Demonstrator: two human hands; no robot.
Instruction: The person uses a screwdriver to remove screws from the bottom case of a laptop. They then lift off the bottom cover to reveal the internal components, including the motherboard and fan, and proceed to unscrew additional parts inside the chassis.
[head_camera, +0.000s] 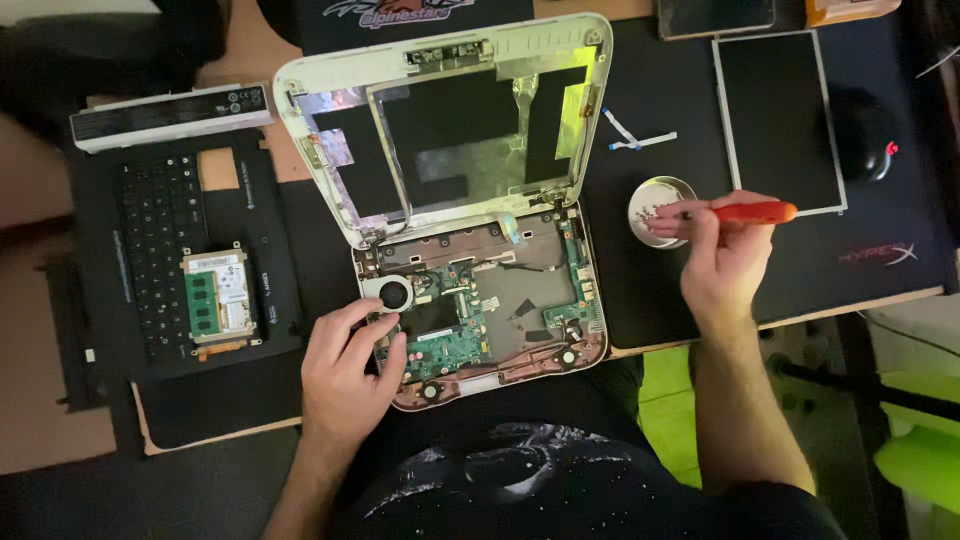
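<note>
A small white laptop (330, 170) lies opened up, its lid stripped of the screen and its base showing a green circuit board (450, 340) and a round fan (394, 294). My left hand (345, 370) rests on the base's front left corner, fingers touching the board edge near the fan. My right hand (722, 262) holds a red-handled screwdriver (750, 212), with its fingertips over a small round metal dish (655, 195) that holds several screws.
A removed black keyboard (160, 240) lies at left with a hard drive and memory stick (215, 295) on it. A white battery (170, 115) sits above it. A bare screen panel (780, 120) and a black mouse (865, 135) lie at right on the dark mat.
</note>
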